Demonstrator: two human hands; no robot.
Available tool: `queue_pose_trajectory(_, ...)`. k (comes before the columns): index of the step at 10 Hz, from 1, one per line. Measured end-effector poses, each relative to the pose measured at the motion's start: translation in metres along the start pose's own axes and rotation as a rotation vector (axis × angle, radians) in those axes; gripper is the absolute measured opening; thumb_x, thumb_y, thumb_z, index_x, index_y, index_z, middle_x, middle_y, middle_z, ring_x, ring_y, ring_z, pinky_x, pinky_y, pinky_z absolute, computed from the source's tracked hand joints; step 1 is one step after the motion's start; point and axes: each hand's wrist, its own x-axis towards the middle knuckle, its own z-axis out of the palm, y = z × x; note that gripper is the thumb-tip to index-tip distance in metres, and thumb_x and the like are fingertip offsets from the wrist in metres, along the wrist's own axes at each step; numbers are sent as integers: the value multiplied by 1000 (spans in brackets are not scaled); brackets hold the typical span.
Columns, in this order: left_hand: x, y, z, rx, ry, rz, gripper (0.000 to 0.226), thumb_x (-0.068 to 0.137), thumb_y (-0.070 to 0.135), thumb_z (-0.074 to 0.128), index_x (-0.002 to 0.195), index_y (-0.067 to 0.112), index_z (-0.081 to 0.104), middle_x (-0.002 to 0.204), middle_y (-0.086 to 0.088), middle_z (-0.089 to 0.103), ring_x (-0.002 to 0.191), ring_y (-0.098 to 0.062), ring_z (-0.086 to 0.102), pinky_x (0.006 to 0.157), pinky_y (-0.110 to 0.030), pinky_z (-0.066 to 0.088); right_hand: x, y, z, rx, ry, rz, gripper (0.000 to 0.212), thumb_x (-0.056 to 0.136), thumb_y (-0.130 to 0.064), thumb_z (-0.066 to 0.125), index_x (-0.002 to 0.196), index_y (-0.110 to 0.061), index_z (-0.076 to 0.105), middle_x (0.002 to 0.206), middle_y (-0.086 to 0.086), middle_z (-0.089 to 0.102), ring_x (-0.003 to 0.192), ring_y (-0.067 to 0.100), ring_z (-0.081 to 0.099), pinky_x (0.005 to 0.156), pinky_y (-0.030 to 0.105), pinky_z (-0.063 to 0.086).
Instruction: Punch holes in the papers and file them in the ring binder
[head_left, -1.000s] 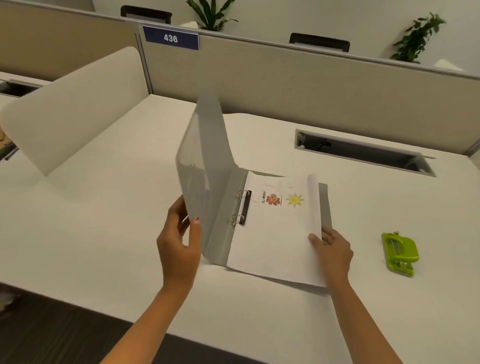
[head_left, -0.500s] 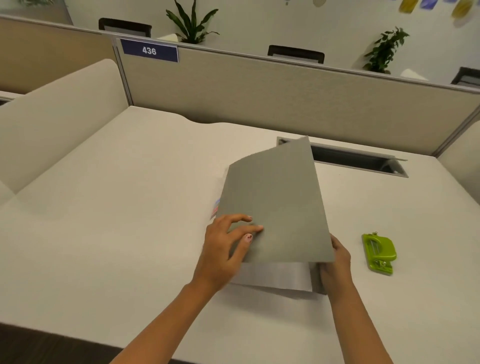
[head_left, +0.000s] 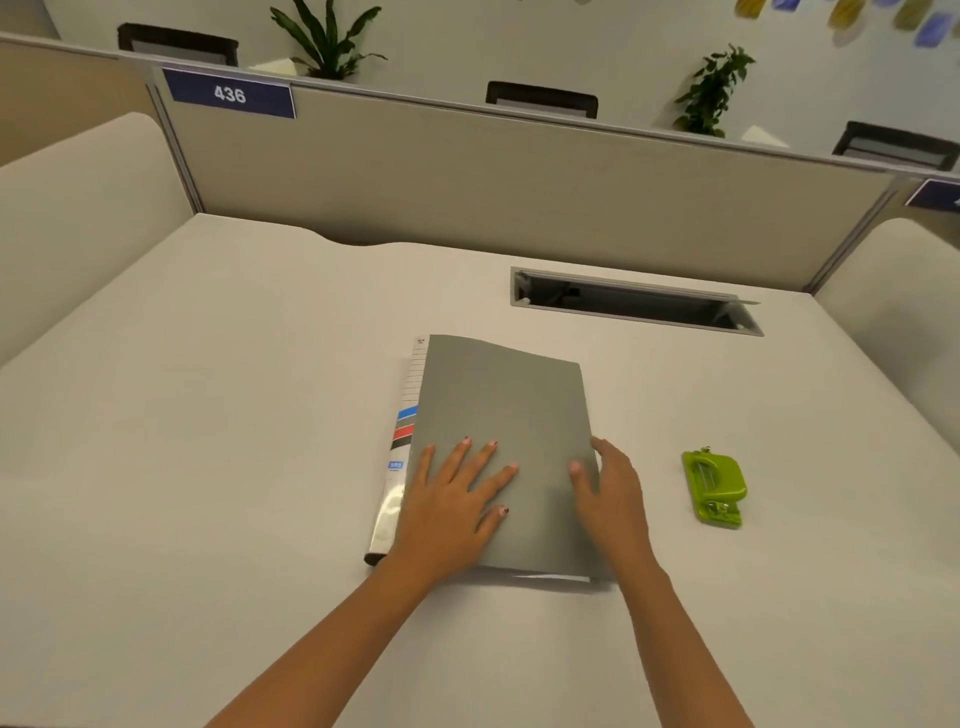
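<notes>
The grey ring binder lies closed on the white desk, its labelled spine facing left. My left hand rests flat on the near left part of the cover, fingers spread. My right hand touches the binder's right edge, thumb on the cover and fingers beside it. A thin white sliver of paper shows under the cover's near edge; the papers are otherwise hidden inside. A green hole punch sits on the desk to the right of the binder, apart from both hands.
A recessed cable slot opens in the desk behind the binder. Beige partition panels close off the back and both sides, with a blue sign reading 436. Plants and chair backs show beyond the partition.
The binder's cover has swung from upright over the papers to lying flat and closed. My left hand went from holding the cover's edge to pressing on top; my right hand stayed at the right edge.
</notes>
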Motion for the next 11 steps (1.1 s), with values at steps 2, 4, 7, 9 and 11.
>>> queue_pose_trajectory(2, 0, 2, 21, 99, 6, 40, 54, 95, 44, 33, 145, 25, 40, 151, -1, 40, 140, -26, 36, 108, -57, 21, -8, 3, 56, -247, -96, -202, 64, 97, -48, 20, 152, -14, 16, 161, 0, 10, 149, 15, 5, 118, 24, -2)
queue_pose_trajectory(4, 1, 3, 31, 55, -2, -7, 58, 96, 43, 31, 148, 17, 33, 155, 1, 33, 145, -22, 26, 112, -51, 19, -13, 13, 74, -469, 14, -238, 69, 94, -49, 15, 149, -9, 24, 157, 7, 24, 147, 19, 18, 117, 30, 2)
queue_pose_trajectory(7, 6, 7, 35, 60, 1, -28, 59, 96, 42, 29, 147, 13, 35, 154, -4, 35, 144, -24, 29, 112, -47, 19, -12, 9, 74, -475, 2, -226, 73, 92, -51, 9, 151, -11, 21, 159, 6, 20, 148, 19, 15, 120, 28, 1)
queue_pose_trajectory(9, 27, 13, 7, -226, 112, -69, 65, 91, 31, 26, 152, 25, 6, 160, 2, 19, 143, -7, 25, 118, -29, 18, 1, -13, 63, -315, 41, -194, 71, 91, -49, 10, 149, -11, 27, 156, 5, 27, 145, 20, 22, 119, 32, 17)
queue_pose_trajectory(11, 70, -1, -17, -263, 278, -101, 69, 93, 35, 26, 152, 20, -5, 161, 4, -5, 149, -13, -5, 121, -33, -3, 34, -45, 43, -242, 166, -352, 62, 98, -40, 23, 152, -12, 15, 161, 3, 11, 148, 13, 3, 122, 30, 4)
